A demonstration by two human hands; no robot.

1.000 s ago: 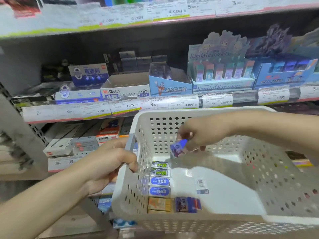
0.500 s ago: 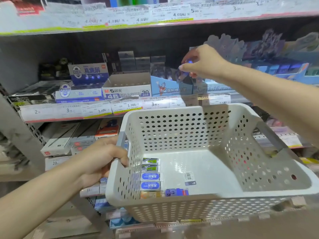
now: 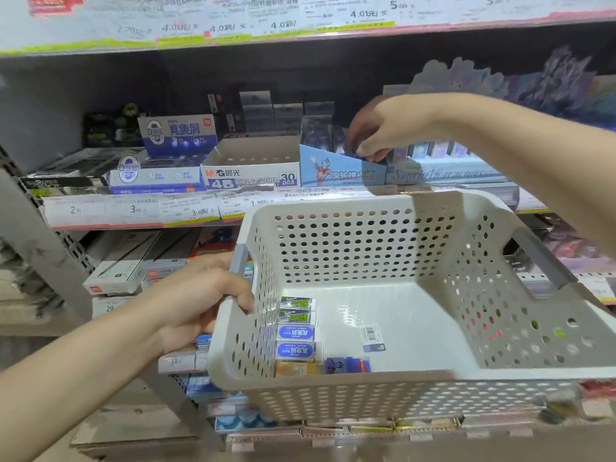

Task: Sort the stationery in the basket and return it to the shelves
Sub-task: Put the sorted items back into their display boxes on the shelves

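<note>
Two hands divide the work: the left hand (image 3: 203, 301) grips the basket (image 3: 383, 391) by its 9 o'clock handle to keep it level, while the right hand (image 3: 383, 131) pinches a small blue eraser (image 3: 361, 156) over the blue display box (image 3: 340, 170) at 12 o'clock, presumably matching its packaging. Remaining erasers (image 3: 296, 335) lie along the basket's 9 o'clock wall.

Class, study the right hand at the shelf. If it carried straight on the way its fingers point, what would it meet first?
Probably the light blue display box: the right hand points down into its open top, pinching a small blue item. Depth is unclear.
</note>
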